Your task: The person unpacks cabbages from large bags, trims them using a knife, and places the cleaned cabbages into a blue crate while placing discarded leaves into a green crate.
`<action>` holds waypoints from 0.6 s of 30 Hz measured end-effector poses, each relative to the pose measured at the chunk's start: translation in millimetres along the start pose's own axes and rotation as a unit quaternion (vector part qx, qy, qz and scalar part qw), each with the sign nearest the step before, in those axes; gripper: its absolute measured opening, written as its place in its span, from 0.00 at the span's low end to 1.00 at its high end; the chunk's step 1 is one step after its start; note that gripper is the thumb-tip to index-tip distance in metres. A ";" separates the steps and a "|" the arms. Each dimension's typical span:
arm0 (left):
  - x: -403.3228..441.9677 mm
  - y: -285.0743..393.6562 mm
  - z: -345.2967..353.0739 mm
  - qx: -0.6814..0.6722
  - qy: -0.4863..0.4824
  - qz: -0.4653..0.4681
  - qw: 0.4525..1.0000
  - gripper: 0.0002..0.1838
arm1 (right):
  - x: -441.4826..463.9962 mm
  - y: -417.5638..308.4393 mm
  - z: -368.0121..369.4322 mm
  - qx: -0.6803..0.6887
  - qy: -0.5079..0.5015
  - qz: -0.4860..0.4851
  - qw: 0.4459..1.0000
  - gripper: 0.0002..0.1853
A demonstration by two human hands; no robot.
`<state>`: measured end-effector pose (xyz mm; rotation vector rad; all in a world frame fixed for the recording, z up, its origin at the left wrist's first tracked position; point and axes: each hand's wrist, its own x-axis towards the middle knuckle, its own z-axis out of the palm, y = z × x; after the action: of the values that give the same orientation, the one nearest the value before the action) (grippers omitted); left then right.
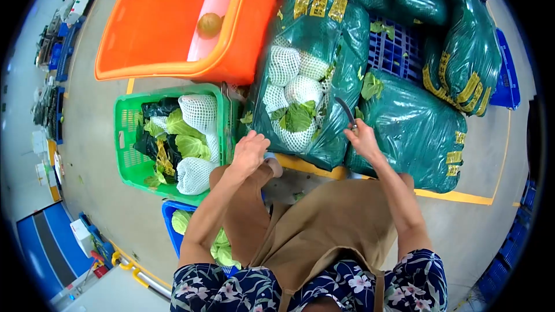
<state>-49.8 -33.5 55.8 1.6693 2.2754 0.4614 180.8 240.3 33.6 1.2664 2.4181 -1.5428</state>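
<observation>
My right hand [363,140] grips a knife [345,110] with a dark curved blade, held over the right side of a slit green plastic bag [354,40]. Through the bag's opening show several round vegetables in white foam nets [284,65], with loose green leaves [299,118] lying on the front ones. My left hand [250,153] is closed at the bag's front left corner, its fingers curled together. Whatever those fingers may hold is hidden. Just left of that hand, a green crate [122,156] contains crumpled foam nets, cabbage leaves and dark plastic scraps.
A large orange bin [156,23] with a pink board [215,14] and a round brownish item [209,25] inside stands at the upper left. More full green bags [410,133] lie right and behind on blue pallets [396,49]. A blue crate [169,211] with cabbages [222,248] sits beside my leg.
</observation>
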 end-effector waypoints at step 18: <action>168.4 33.6 68.0 -0.116 -0.005 -0.278 0.953 0.10 | 157.2 -14.2 99.6 0.104 0.122 0.028 0.987 0.17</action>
<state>-42.3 142.9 1.7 0.8611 2.4318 0.5491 26.9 259.2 -70.2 1.6361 2.3805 -1.7573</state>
